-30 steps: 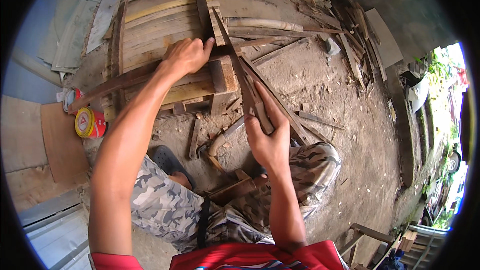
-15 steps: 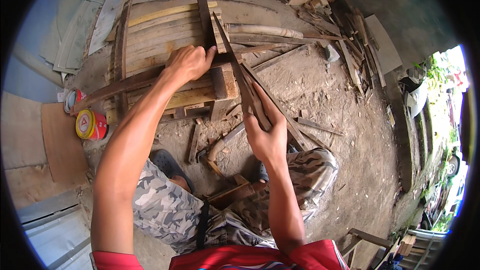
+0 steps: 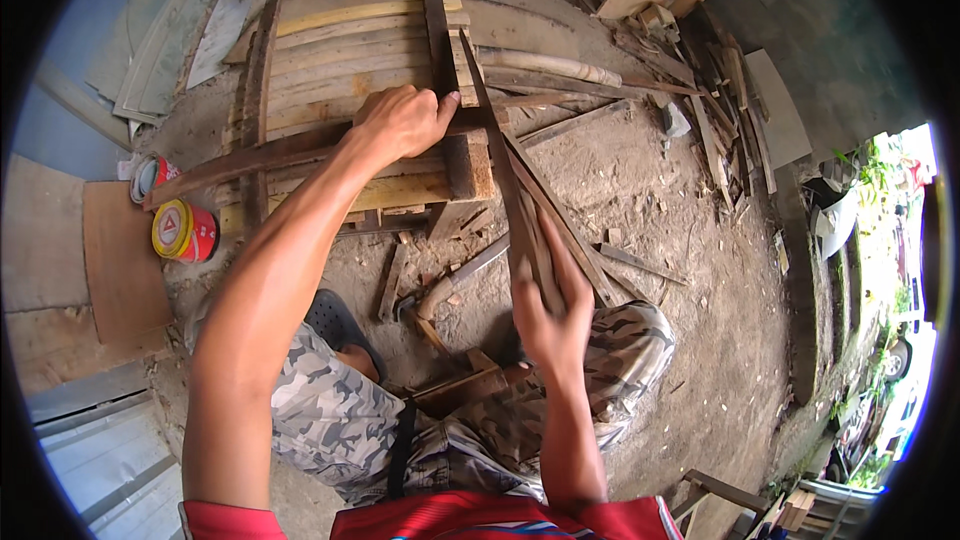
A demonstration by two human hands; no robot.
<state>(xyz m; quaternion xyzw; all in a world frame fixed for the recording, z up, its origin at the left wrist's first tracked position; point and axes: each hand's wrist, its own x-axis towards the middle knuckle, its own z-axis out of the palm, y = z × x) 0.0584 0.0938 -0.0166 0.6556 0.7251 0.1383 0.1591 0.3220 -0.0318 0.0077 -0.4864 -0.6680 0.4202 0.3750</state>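
Saw: a long, tapering, dark metal handsaw with a wooden handle (image 3: 506, 168), held slanting just past the right end of the slatted platform; whether its teeth touch the wood is hard to tell from this angle.
Right hand: the right hand (image 3: 552, 328) has its fingers wrapped around the saw's handle, one stretched along it.
Left hand: the left hand (image 3: 400, 122) has its fingers curled over a long, dark brown wooden board (image 3: 300, 147), tips hidden.
Platform: low, of pale wooden slats (image 3: 350, 70), bearing the board and a narrow dark plank (image 3: 436, 25) pointing away.
Ground: bare brown earth floor (image 3: 730, 290), sprinkled with chips and offcuts.
Room: blue-grey wall and tan plywood panels (image 3: 120, 260) at left; bright outdoor opening at right.
In the way: a long dark wooden strip (image 3: 582, 245) beside the right hand; a curved wooden-handled tool (image 3: 438, 295) between the legs.
Around: a red can with yellow lid (image 3: 188, 232) at left, a scrap-wood heap (image 3: 722, 90) at far right.
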